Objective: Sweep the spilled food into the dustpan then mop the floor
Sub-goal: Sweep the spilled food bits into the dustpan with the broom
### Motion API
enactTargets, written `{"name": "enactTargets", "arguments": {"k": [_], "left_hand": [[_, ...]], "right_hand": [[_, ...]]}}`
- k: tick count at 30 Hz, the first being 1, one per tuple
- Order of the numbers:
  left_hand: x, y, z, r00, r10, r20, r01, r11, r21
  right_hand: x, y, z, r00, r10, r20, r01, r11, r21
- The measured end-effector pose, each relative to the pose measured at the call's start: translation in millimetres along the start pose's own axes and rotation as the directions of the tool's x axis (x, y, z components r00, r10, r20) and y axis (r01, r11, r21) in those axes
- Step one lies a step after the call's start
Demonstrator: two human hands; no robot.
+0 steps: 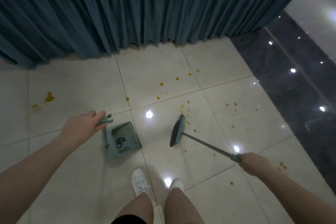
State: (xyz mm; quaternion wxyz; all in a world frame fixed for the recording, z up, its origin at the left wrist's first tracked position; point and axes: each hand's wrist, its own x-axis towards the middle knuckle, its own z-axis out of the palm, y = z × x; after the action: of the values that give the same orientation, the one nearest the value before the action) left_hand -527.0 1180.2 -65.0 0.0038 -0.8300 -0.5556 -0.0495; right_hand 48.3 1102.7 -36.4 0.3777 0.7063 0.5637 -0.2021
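Left hand [82, 126]: forearm reaching forward from the lower left, fingers curled over the clip-shaped top of the dustpan [123, 139] handle, thumb side up. Dustpan: teal, resting flat on the floor [72, 85] just beyond and to the right of that hand, handle upright, open mouth turned toward the broom side; a dark clump lies inside by the comb teeth, too blurred to identify. Right hand [252, 162]: arm extended from the lower right, fist wrapped around the rear end of the broom [178, 131] pole. Broom: long axis running from the right hand forward and leftward, head down on the floor between the two hands, bristles facing the dustpan, apart from its mouth. Spilled food [183, 108]: yellow bits and flecks just beyond the broom head, spreading ahead of the right hand; larger drops in a line farther forward; a smear [49, 97] beyond the left hand; a few bits beside the right wrist. Boundaries: pleated teal curtain [145, 5] ahead, dark glossy floor strip [294, 78] outside the right hand; pale open tiles between. White shoes [140, 181] below the hands.
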Motion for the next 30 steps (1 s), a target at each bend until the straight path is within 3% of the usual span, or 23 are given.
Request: {"name": "enactTargets", "arguments": {"k": [5,9,16,22,26,30], "left_hand": [[18,8,5,0.999,0.037,0.013,-0.037,0.999,0.026],[29,20,5,0.999,0.040,0.029,-0.040,0.999,0.014],[49,45,1,1.000,0.021,-0.001,-0.021,0.999,-0.031],[73,67,1,0.999,-0.031,0.018,0.031,1.000,-0.004],[95,86,0,0.998,-0.048,0.028,0.047,0.999,0.027],[121,101,1,0.997,-0.031,0.070,0.027,0.998,0.058]], "right_hand": [[-22,10,-11,0.999,-0.021,-0.042,0.027,0.988,0.151],[-33,10,-39,1.000,-0.023,0.005,0.021,0.954,0.300],[29,-21,-83,0.999,-0.011,-0.049,0.042,0.709,0.704],[108,-68,-113,0.997,-0.015,-0.081,0.075,0.549,0.832],[163,-84,-120,1.000,-0.001,-0.027,0.023,0.524,0.851],[188,-79,-117,0.999,-0.012,0.035,-0.020,0.621,0.784]]}}
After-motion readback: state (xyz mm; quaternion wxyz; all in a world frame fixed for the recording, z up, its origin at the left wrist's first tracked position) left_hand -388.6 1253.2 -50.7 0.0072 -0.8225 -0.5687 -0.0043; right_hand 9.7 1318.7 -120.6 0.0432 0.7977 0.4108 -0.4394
